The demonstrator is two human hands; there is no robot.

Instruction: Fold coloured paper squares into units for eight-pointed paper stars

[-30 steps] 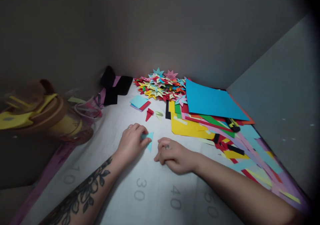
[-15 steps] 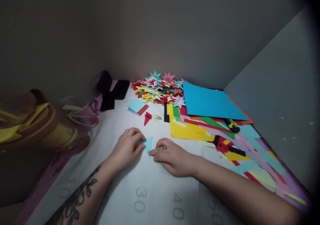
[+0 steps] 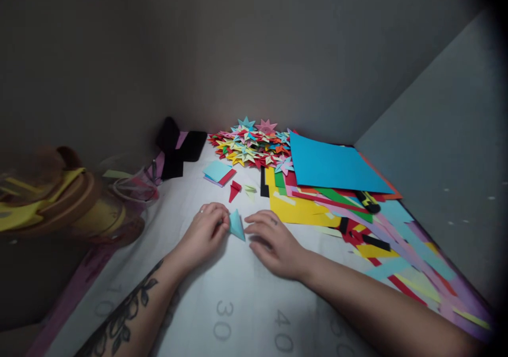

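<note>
Pinched between the thumb and fingers of my left hand (image 3: 210,229) is a small folded piece of light blue paper (image 3: 237,226), its pointed end facing right. Just right of it is my right hand (image 3: 273,240), fingers apart and curved, with nothing in them; the fingertips sit close to the paper's edge without gripping it. Beyond the hands lie a folded red paper piece (image 3: 234,190) and a folded pale green piece (image 3: 250,191). A small stack of paper squares (image 3: 218,172), light blue on top, rests behind these.
Folded paper stars (image 3: 254,143) are heaped at the back wall. A blue sheet (image 3: 337,164) covers other coloured sheets at right, beside a cutter knife (image 3: 369,202) and paper strips (image 3: 397,272). Tape rolls (image 3: 79,203) and a clear cup (image 3: 135,185) stand left.
My right fingers have lifted off the paper and spread. The light blue paper has turned in my left hand, its point now facing down to the right.
</note>
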